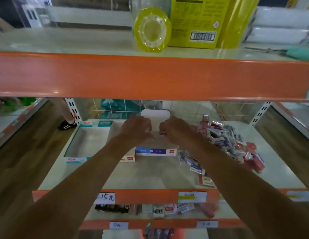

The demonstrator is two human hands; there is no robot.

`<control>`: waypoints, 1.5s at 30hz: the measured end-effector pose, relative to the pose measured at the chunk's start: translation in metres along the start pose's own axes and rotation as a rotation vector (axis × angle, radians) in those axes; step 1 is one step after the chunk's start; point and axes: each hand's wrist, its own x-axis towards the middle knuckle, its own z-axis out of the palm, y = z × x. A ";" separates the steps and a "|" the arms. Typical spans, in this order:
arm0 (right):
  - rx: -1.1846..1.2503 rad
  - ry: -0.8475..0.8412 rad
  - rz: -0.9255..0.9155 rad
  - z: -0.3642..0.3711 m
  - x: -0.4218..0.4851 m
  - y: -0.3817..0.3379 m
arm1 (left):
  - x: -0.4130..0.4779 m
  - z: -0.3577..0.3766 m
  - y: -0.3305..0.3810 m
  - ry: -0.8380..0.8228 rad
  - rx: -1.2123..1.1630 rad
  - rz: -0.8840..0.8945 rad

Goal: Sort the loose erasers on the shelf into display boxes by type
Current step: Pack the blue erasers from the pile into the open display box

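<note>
A white display box with a blue front point(156, 151) stands mid-shelf, its back flap point(155, 114) upright. Both my hands hover over its inside. My right hand point(175, 131) pinches a small blue-and-white eraser point(163, 134) at its fingertips. My left hand point(136, 129) is beside it with fingers curled downward; what they touch is hidden. A heap of loose erasers point(228, 144), blue-white and red ones mixed, lies to the right of the box. A few more erasers point(193, 163) lie scattered toward the front.
An empty teal-trimmed display box point(76, 159) stands at the left, and a box with a red logo point(127, 158) sits between it and the blue one. The orange upper shelf edge point(150, 76) overhangs close above. A person's shoe point(67, 125) shows behind the shelf.
</note>
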 end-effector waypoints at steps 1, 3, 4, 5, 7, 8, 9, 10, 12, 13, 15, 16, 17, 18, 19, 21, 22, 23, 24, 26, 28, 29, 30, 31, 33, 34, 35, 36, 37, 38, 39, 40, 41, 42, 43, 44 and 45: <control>0.019 -0.044 0.012 0.001 0.002 0.000 | 0.003 0.001 0.000 0.007 0.003 0.020; 0.040 -0.124 0.038 0.004 0.005 0.001 | 0.007 0.007 -0.002 0.002 0.008 0.033; 0.049 -0.148 0.045 0.006 0.005 0.001 | 0.008 0.011 -0.004 -0.013 0.027 0.028; 0.049 -0.158 0.044 0.008 0.004 0.001 | 0.009 0.016 -0.005 -0.038 0.063 0.018; 0.041 -0.148 0.043 0.014 0.003 0.003 | 0.011 0.024 -0.009 -0.092 0.155 0.002; 0.042 -0.138 0.048 0.016 0.002 0.003 | 0.011 0.027 -0.011 -0.113 0.200 0.004; 0.047 -0.130 0.053 0.018 0.003 0.004 | 0.012 0.030 -0.014 -0.127 0.244 0.012; 0.052 -0.127 0.054 0.019 0.004 0.003 | 0.012 0.032 -0.016 -0.134 0.289 0.020; 0.047 -0.124 0.046 0.020 0.006 0.002 | 0.013 0.036 -0.020 -0.137 0.369 0.027; 0.044 -0.118 0.040 0.020 0.007 0.001 | 0.014 0.038 -0.022 -0.138 0.403 0.032; 0.055 -0.095 0.027 0.022 0.007 0.000 | 0.015 0.043 -0.023 -0.135 0.444 0.045; 0.065 -0.080 0.024 0.023 0.006 0.000 | 0.016 0.045 -0.024 -0.126 0.442 0.045; 0.072 -0.066 0.023 0.024 0.005 0.000 | 0.016 0.047 -0.024 -0.114 0.426 0.038; 0.079 -0.052 0.024 0.025 0.005 0.000 | 0.016 0.047 -0.024 -0.103 0.411 0.032; 0.088 -0.041 0.025 0.027 0.005 0.001 | 0.017 0.048 -0.025 -0.098 0.404 0.030; 0.102 -0.026 0.020 0.032 0.004 0.002 | 0.017 0.047 -0.026 -0.106 0.421 0.034; 0.106 -0.016 0.014 0.035 0.004 0.003 | 0.016 0.047 -0.026 -0.113 0.433 0.036; 0.112 -0.007 0.010 0.038 0.003 0.005 | 0.016 0.047 -0.026 -0.120 0.441 0.039; 0.120 0.001 0.011 0.040 0.003 0.006 | 0.016 0.047 -0.027 -0.121 0.443 0.046; 0.138 0.013 0.023 0.042 0.002 0.009 | 0.015 0.047 -0.027 -0.112 0.436 0.065; 0.158 0.016 0.023 0.042 0.001 0.009 | 0.014 0.046 -0.029 -0.107 0.424 0.088; 0.173 0.018 0.020 0.042 0.001 0.008 | 0.014 0.044 -0.029 -0.112 0.414 0.100; 0.182 0.015 0.016 0.041 0.000 0.008 | 0.013 0.042 -0.030 -0.123 0.406 0.114; 0.180 0.012 0.013 0.040 -0.001 0.008 | 0.013 0.040 -0.029 -0.139 0.399 0.128; 0.186 0.009 0.002 0.040 -0.001 0.009 | 0.013 0.036 -0.029 -0.167 0.395 0.152; 0.199 0.007 -0.009 0.041 -0.001 0.010 | 0.013 0.035 -0.029 -0.176 0.400 0.160; 0.206 0.001 -0.015 0.041 -0.001 0.011 | 0.013 0.035 -0.029 -0.182 0.406 0.167; 0.209 -0.004 -0.018 0.042 -0.001 0.012 | 0.013 0.035 -0.029 -0.180 0.410 0.173; 0.210 -0.004 -0.019 0.042 -0.001 0.012 | 0.013 0.036 -0.030 -0.174 0.414 0.179; 0.216 0.006 -0.022 0.043 -0.002 0.012 | 0.013 0.036 -0.030 -0.168 0.417 0.184; 0.225 0.019 -0.023 0.043 -0.003 0.012 | 0.014 0.036 -0.030 -0.166 0.421 0.188; 0.231 0.027 -0.022 0.044 -0.003 0.012 | 0.014 0.036 -0.030 -0.172 0.427 0.193; 0.231 0.029 -0.018 0.044 -0.004 0.012 | 0.014 0.035 -0.029 -0.183 0.433 0.199; 0.230 0.030 -0.015 0.044 -0.004 0.011 | 0.014 0.035 -0.029 -0.196 0.439 0.204; 0.227 0.035 -0.013 0.044 -0.004 0.011 | 0.014 0.034 -0.029 -0.201 0.442 0.207; 0.226 0.039 -0.011 0.045 -0.004 0.011 | 0.014 0.034 -0.029 -0.199 0.439 0.205; 0.226 0.039 -0.008 0.045 -0.004 0.011 | 0.013 0.034 -0.030 -0.189 0.427 0.197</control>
